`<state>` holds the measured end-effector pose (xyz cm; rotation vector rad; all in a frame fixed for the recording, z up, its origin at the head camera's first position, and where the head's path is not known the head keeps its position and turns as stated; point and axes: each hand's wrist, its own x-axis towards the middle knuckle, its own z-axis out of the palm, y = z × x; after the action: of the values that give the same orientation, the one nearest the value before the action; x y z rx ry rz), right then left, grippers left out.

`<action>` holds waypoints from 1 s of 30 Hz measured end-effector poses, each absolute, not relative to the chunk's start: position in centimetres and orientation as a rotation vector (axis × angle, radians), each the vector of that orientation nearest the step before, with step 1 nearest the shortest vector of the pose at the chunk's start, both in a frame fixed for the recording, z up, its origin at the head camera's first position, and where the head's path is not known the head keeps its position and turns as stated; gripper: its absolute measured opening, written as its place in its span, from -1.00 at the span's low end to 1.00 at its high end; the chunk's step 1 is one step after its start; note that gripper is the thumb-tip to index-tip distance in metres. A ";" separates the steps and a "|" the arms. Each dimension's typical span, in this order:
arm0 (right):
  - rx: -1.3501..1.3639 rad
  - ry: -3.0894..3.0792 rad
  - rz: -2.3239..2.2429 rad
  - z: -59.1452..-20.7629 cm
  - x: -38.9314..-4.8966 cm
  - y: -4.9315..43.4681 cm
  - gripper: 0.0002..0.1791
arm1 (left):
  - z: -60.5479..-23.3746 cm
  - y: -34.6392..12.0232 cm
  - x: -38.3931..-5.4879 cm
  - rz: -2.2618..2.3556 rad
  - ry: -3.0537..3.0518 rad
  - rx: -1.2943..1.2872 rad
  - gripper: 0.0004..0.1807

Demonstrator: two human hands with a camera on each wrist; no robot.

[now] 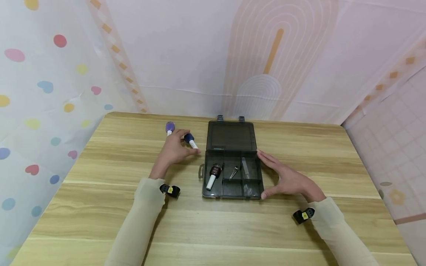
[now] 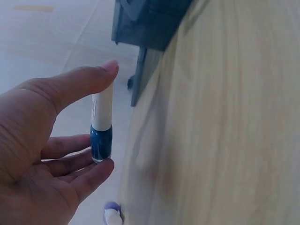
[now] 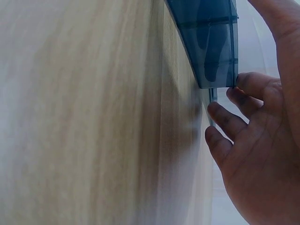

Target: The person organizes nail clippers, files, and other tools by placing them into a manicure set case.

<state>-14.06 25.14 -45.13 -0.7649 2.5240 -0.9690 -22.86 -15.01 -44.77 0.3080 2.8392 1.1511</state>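
My left hand [image 1: 174, 147] pinches a dark blue nail polish bottle [image 1: 189, 138] with a white cap, thumb at the cap end and fingertips at the base, also in the left wrist view. Just beyond that hand lies a purple nail polish bottle [image 1: 170, 126], its white cap partly hidden. To the right is a dark see-through divider box [image 1: 213, 157] with its lid [image 1: 232, 136] folded back. A dark red nail polish bottle [image 1: 213, 175] lies in its left compartment. My right hand [image 1: 283, 177] touches the box's right side with spread, fairly straight fingers and thumb.
Other compartments hold a small silver metal tool [image 1: 234, 172] and a slim, pale see-through piece [image 1: 245, 168]. A grey latch or loop [image 1: 201, 171] sticks out at the box's left. The wooden table [image 1: 213, 229] ends at a patterned backdrop [image 1: 186, 55] behind.
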 end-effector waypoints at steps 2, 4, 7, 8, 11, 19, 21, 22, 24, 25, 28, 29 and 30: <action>-0.763 2.522 -0.970 -45.1 -14.0 25.1 0.49 | -44.5 -14.8 -22.6 1.193 2.812 0.339 0.02; -0.757 2.519 -0.971 -45.1 -13.9 25.1 0.50 | -44.3 -14.6 -22.3 1.217 2.797 0.370 0.01; -0.750 2.512 -0.972 -45.0 -13.8 25.0 0.50 | -44.1 -14.3 -21.9 1.224 2.795 0.404 0.01; -0.745 2.508 -0.973 -45.0 -13.9 25.0 0.49 | -44.0 -14.3 -21.8 1.215 2.804 0.412 0.01; -0.742 2.502 -0.974 -45.0 -13.9 24.8 0.49 | -43.6 -14.2 -21.4 1.208 2.814 0.450 0.02; -0.774 2.507 -0.931 -44.4 -14.2 24.5 0.48 | -42.9 -13.7 -19.6 1.246 2.784 0.594 -0.02; -0.776 2.512 -0.918 -44.3 -14.2 24.6 0.48 | -42.9 -13.4 -19.2 1.243 2.778 0.625 -0.03; -0.774 2.515 -0.913 -44.2 -14.2 24.6 0.48 | -42.8 -13.3 -19.1 1.238 2.774 0.639 -0.03; -0.783 2.526 -0.898 -44.2 -14.2 24.7 0.47 | -42.8 -13.0 -18.7 1.215 2.774 0.662 -0.03; -0.788 2.536 -0.883 -44.2 -14.1 24.8 0.47 | -42.8 -12.9 -18.5 1.195 2.779 0.671 -0.02; -0.807 2.573 -0.821 -44.2 -14.1 24.9 0.47 | -42.9 -12.6 -18.0 1.124 2.787 0.701 0.01; -0.821 2.588 -0.797 -44.2 -14.0 24.9 0.47 | -42.9 -12.6 -17.8 1.104 2.785 0.706 0.02; -0.834 2.602 -0.774 -44.2 -14.0 25.0 0.47 | -42.8 -12.5 -17.7 1.085 2.780 0.709 0.02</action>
<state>-14.01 24.98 -44.24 -0.8340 2.6018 -0.7739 -17.66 -12.47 -42.84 0.7092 2.7797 1.0848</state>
